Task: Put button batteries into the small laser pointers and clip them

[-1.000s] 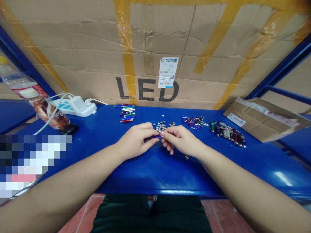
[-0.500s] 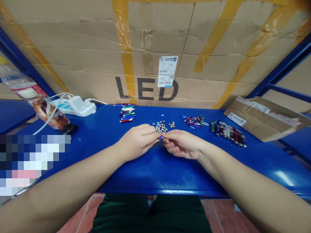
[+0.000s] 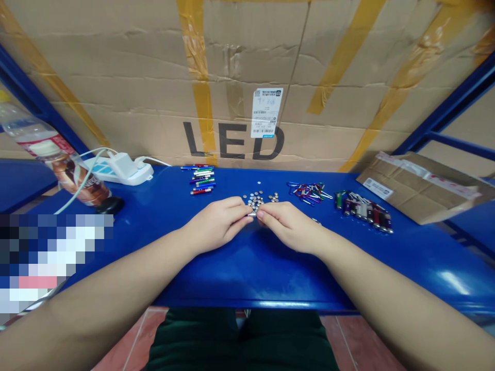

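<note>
My left hand [image 3: 226, 224] is closed in a pinch on a small metal flashlight [image 3: 252, 214]; only its silver part shows between the fingertips. From the other side, my right hand [image 3: 290, 226] pinches the same piece with thumb and forefinger. Most of it is hidden by the fingers. Just beyond both hands lies a loose pile of button cells [image 3: 256, 200]. Several slim metal tubes [image 3: 203, 183] in mixed colours lie in a stack to the left. Coloured carabiners [image 3: 307, 191] are heaped to the right.
Farther right, several short flashlights [image 3: 363, 210] with clips lie in a row beside a cardboard box [image 3: 421, 185]. A small metallic piece [image 3: 316, 221] lies by my right wrist. Bottles [image 3: 73, 175] and a power strip [image 3: 131, 172] stand left on the blue table [image 3: 247, 278]. A large carton [image 3: 154, 87] walls the back.
My right hand has turned over, so its back now faces up and its fingers have curled in. A silver part shows between the hands where a purple one showed before.
</note>
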Motion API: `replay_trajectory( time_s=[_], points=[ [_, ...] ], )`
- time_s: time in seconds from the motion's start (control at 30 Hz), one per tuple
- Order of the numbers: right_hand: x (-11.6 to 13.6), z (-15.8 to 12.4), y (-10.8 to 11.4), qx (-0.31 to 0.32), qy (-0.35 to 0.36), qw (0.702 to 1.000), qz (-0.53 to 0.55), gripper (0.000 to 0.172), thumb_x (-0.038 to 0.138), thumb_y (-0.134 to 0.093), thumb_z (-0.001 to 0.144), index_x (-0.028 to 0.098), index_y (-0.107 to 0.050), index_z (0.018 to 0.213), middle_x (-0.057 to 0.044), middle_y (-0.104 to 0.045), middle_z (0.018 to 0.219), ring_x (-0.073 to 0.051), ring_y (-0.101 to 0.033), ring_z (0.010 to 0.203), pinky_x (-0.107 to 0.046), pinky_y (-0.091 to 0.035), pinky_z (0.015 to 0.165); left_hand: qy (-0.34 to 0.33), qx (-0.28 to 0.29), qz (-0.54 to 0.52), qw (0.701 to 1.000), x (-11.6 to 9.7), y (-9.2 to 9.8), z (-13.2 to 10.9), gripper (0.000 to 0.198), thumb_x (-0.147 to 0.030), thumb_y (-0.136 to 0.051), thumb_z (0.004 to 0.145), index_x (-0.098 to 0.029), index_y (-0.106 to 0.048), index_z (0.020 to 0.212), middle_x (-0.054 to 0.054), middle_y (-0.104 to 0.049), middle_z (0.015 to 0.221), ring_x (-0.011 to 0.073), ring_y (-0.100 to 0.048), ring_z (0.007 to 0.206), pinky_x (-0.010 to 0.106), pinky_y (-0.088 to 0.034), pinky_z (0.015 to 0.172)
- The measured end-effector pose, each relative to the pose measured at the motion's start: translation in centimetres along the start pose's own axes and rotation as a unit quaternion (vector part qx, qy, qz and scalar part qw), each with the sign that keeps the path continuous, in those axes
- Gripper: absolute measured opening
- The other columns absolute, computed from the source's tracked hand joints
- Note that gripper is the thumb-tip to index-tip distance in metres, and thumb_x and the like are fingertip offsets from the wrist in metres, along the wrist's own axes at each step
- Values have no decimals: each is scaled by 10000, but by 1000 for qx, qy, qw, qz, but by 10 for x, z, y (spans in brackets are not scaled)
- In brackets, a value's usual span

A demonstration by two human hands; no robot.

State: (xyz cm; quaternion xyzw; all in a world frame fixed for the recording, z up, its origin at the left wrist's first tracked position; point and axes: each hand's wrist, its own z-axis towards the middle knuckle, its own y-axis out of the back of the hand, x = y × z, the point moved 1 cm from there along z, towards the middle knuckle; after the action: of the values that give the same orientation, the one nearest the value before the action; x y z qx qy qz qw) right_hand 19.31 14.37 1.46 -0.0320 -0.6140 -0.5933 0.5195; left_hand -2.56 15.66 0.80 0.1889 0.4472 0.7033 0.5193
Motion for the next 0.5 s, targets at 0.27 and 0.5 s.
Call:
replay_trajectory(
  time_s=[0.27,0.5],
  points=[
    [-7,3,-16,50,-197,887,415,444,514,-634,929,194,-484,659,68,-375,565,-65,-281,470,-207,-222,437,-26,-11,25,999,0,1,0,268,-241,-471,1078,-111,-704,1066,112,-690,924,204,-659,843,305,-569,780],
    [-1,4,-16,72,-282,802,522,383,389,-657,892,197,-445,636,88,-335,529,-42,-204,435,-169,-144,388,-36,-12,60,998,-3,0,0,297,-262,-447,1087,-123,-708,1065,108,-694,918,201,-657,832,306,-560,765]
  ],
)
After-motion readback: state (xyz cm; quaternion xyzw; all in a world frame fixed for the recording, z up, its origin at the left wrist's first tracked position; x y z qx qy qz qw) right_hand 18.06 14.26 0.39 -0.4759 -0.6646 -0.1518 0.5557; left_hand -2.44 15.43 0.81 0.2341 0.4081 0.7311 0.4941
